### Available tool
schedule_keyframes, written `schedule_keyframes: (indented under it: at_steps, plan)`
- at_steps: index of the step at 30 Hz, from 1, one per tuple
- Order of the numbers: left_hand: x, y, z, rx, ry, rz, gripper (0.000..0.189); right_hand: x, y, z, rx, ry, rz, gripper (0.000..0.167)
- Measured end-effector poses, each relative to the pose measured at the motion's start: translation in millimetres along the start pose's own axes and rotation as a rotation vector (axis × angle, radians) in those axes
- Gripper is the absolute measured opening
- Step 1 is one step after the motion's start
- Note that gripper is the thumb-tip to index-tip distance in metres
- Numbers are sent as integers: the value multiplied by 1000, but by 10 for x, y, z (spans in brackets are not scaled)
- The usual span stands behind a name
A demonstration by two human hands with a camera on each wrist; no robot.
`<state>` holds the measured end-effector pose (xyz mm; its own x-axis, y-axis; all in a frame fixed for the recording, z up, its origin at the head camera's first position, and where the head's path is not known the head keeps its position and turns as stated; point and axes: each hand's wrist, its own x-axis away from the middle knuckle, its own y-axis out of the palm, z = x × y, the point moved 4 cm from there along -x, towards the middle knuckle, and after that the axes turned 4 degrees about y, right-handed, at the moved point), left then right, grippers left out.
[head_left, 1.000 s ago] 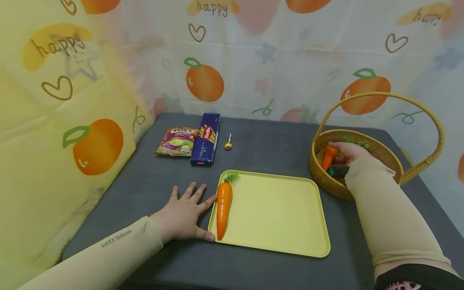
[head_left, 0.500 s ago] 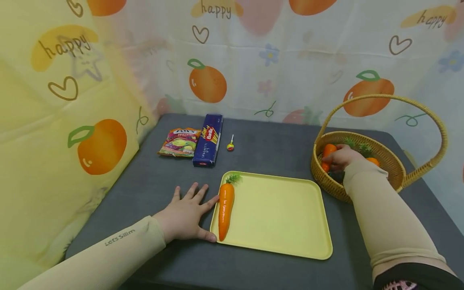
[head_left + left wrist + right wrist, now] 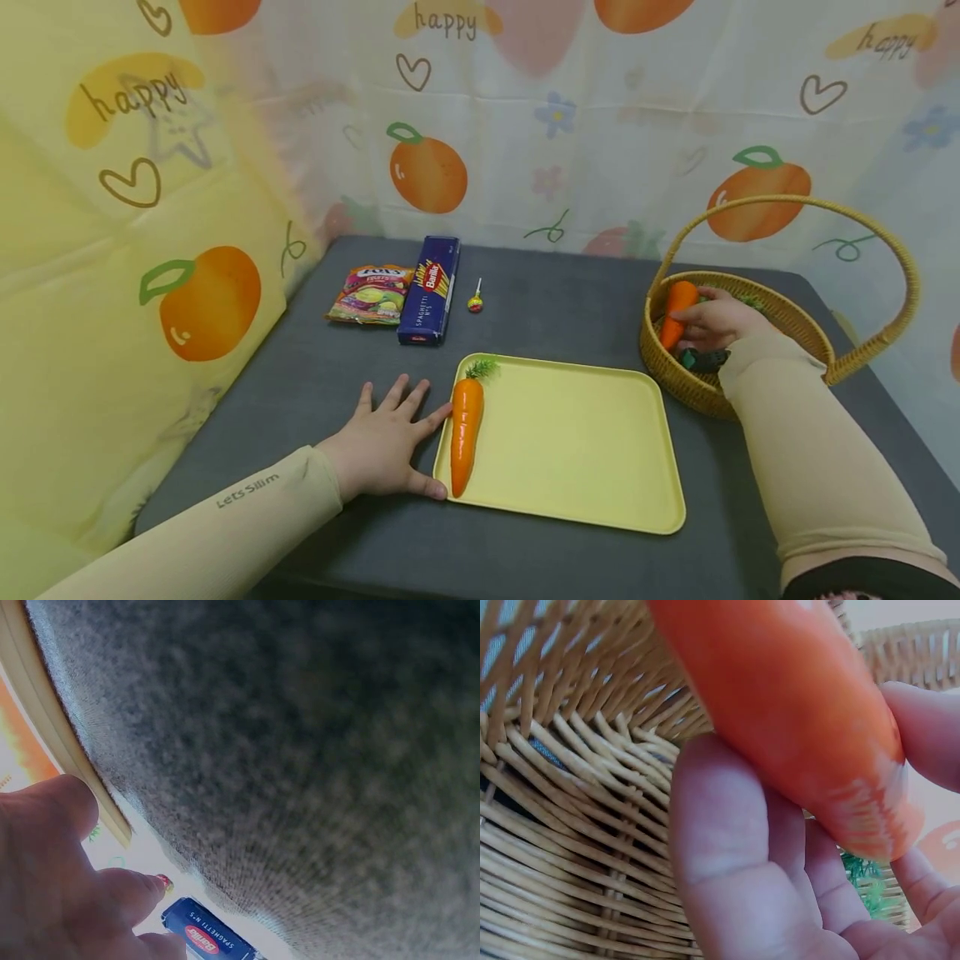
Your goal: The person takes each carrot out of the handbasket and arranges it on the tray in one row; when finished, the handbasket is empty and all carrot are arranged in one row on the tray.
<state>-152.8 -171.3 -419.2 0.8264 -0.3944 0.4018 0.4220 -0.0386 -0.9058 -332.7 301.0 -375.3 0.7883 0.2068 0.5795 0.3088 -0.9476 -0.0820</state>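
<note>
My right hand (image 3: 716,321) reaches into the wicker basket (image 3: 663,375) at the right and grips an orange carrot (image 3: 677,312) between thumb and fingers. In the right wrist view the carrot (image 3: 780,705) lies close across the fingers, with the woven wall behind it. A dark green item (image 3: 703,360) lies in the basket under that hand. My left hand (image 3: 382,450) rests spread on the table, thumb and index fingertip at the left rim of the yellow tray (image 3: 577,450). Another carrot (image 3: 466,433) with a green top lies along the tray's left side.
Behind the left hand are a candy bag (image 3: 371,294), a blue spaghetti box (image 3: 429,292) and a lollipop (image 3: 476,298). The basket's tall handle (image 3: 795,198) arches above the right hand. A printed curtain (image 3: 510,150) hangs at the table's back.
The right hand has shifted within the basket, and the carrot in its fingers now stands more upright near the left rim. The left hand and the tray hold their places.
</note>
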Motion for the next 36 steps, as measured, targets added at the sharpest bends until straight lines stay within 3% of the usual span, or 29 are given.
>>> schedule_keyframes:
  at_steps: [5, 12, 17, 23, 28, 32, 36]
  plan:
    - [12, -8, -12, -2, -1, 0, 124, 87, 1, -55, -26, -11, 0, 101]
    - [32, 10, -39, -2, 5, 4, 124, 303, 44, -166, -144, -51, -29, 101]
    - [39, 16, -54, 0, 6, 9, 125, 488, 154, -213, -148, -96, -36, 99]
    - [27, 12, -47, -8, 12, 8, 125, 691, 319, -166, -235, -183, -109, 92]
    - [4, 3, -34, -17, 22, 14, 124, 841, 544, -55, -283, -274, -143, 74]
    - [-5, -2, -27, -21, 20, 18, 124, 912, 826, 45, -244, -294, -130, 78]
    - [-7, -9, -22, -22, 21, 19, 124, 934, 1170, 165, -135, -273, -117, 86]
